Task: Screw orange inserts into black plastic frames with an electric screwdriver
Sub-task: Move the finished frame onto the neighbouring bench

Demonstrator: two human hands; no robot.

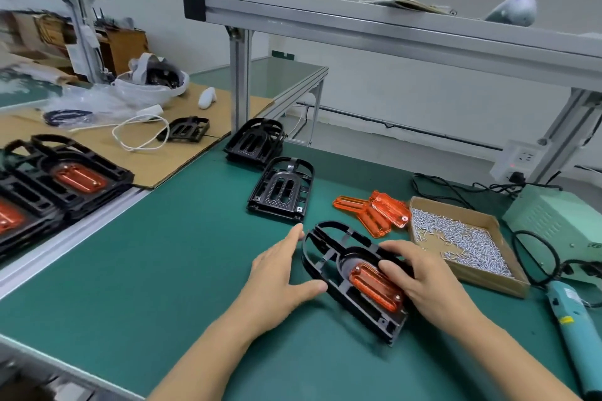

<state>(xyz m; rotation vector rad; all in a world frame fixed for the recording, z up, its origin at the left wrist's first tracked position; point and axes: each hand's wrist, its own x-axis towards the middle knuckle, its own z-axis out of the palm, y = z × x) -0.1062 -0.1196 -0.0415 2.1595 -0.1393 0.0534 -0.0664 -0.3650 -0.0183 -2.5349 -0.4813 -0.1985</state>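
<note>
The right hand [423,283] grips the black frame [351,280] over its orange insert [374,286], near centre on the counter [163,270]; the left hand [280,273] rests flat, fingers straight, touching its left rim. Stiff, light, probably slick plastic: hold the outer rails. The electric screwdriver [573,329] lies right.

A: Where are the hands?
B: The right hand [423,280] grips the black frame [355,280], fingers beside its orange insert [376,288]. The left hand [283,273] lies flat, touching the frame's other edge.
A: The screwdriver?
B: The electric screwdriver [573,335] lies right of the right hand.
</note>
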